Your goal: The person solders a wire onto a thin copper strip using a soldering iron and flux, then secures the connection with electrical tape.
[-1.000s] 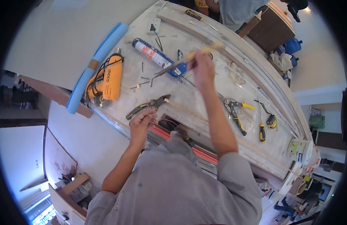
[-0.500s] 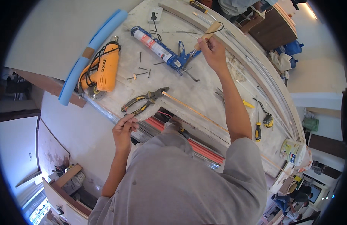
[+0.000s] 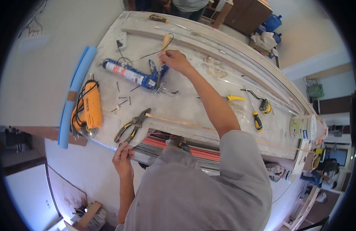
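Pliers (image 3: pixel 138 119) are laid down, wooden-handled tool (image 3: pixel 166 41) not yet, gripped by closed right hand (image 3: pixel 174 60); hold of curled left hand (image 3: pixel 123 155) unclear.

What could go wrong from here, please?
The wooden-handled tool in the right hand might scrape the blue caulking gun, because its metal end appears over it. The dark cord looping from its handle could snag. The left hand, close to the pliers, may nudge them.
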Available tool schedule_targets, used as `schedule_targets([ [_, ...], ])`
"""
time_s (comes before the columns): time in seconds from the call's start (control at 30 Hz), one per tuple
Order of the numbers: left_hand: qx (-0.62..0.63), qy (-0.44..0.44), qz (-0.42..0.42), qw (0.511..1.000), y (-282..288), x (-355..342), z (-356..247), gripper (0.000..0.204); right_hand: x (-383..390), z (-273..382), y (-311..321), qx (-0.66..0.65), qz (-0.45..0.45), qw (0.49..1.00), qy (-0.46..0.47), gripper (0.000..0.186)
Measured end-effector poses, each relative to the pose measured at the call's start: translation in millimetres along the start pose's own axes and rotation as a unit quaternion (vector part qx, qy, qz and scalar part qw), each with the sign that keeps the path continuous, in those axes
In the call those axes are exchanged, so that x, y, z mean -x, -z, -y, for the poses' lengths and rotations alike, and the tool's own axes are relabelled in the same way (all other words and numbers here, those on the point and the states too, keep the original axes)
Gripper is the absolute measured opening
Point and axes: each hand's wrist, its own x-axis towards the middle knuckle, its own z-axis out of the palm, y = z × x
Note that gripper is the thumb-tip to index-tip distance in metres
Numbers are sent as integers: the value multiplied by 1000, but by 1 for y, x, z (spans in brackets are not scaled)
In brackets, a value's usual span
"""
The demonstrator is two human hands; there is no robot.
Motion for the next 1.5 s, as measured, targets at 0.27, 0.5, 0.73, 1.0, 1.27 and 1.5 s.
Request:
schedule_targets([
  [0.27, 1, 8, 24, 1000, -12, -4, 1, 24, 7, -15, 4, -95, -10, 995, 10, 37],
  [0.5, -14, -3, 40, 999, -16, -5, -1, 24, 24, 8, 12, -78, 37, 994, 74, 31],
  [0.73, -27, 13, 46, 998, -17, -2, 3, 24, 11, -1, 6, -18, 25, 998, 52, 42],
  [1.0, -31, 8, 58, 998, -13, -7, 5, 25, 10, -3, -3, 7, -39, 996, 86, 62],
  [1.27, -58, 1, 91, 994, -31, -31, 4, 25, 61, -25, 25, -58, -148, 985, 67, 55],
  [1.5, -120, -86, 109, 983, -64, -57, -21, 41, 214, -55, 117, -125, -253, 959, -20, 24],
])
